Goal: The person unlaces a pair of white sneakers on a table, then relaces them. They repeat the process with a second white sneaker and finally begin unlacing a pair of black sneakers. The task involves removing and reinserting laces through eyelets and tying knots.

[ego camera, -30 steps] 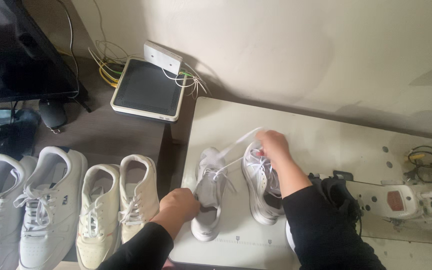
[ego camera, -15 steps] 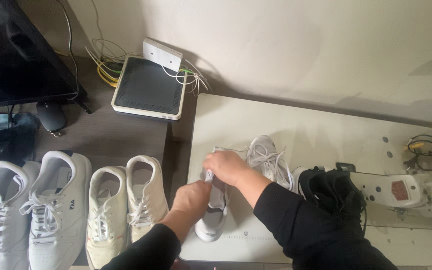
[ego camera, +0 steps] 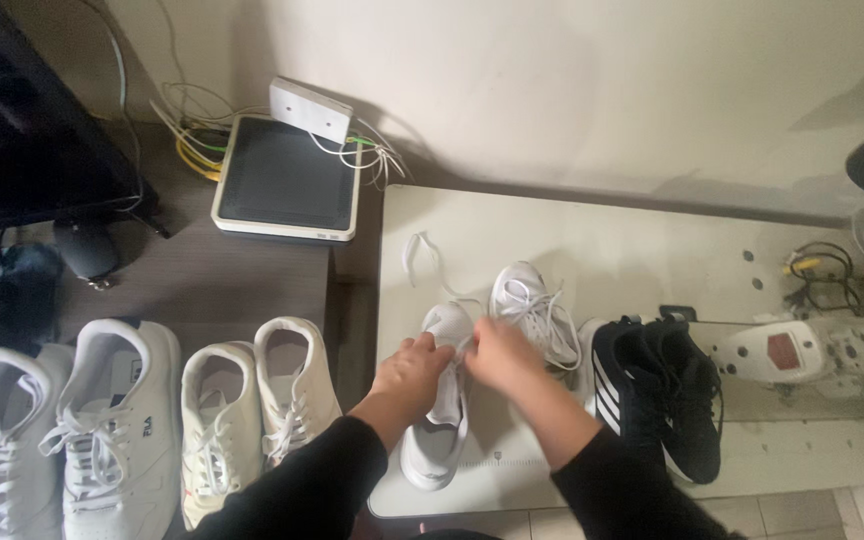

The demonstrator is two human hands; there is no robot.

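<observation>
Both my hands meet over a white sneaker lying on a pale tabletop. My left hand grips the shoe's upper near the tongue. My right hand pinches the shoe's white lace, which trails off toward the far edge of the top. Just right of my hands lies the second white sneaker, laces loose. Both my sleeves are black.
A pair of black sneakers with white stripes sits to the right. On the dark desk at left stand cream sneakers and larger white sneakers. A tablet-like device with cables lies behind; sewing machine parts at right.
My right hand came down from the raised lace over the right-hand sneaker and moved left onto the left-hand sneaker, joining my left hand there. The view shifted slightly.
</observation>
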